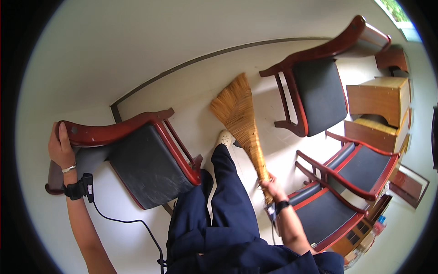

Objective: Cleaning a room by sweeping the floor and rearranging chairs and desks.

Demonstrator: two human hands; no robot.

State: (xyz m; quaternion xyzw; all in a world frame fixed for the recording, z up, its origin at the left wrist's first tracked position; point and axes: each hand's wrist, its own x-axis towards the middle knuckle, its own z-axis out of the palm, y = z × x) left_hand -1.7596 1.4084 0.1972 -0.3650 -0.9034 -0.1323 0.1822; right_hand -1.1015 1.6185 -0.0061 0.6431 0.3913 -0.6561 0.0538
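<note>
My left hand point(61, 147) grips the top corner of the backrest of a dark-red wooden chair point(147, 167) with a black padded seat; whitish marks show on that seat. In my right hand point(272, 188) is the bound handle of a straw broom point(241, 109). Its bristles fan out over the pale floor, past my light-coloured clog point(224, 138). A second chair of the same kind point(320, 96) stands beyond the broom on the right, apart from it. Both wrists wear black straps with cables.
Two more black-padded chairs point(364, 167) point(325, 215) stand at the right. Behind them are wooden desks point(373, 99) and a cabinet point(356, 236). A framed item point(409, 185) is near the right wall. The white wall point(113, 51) with a dark skirting strip point(205, 56) borders the floor.
</note>
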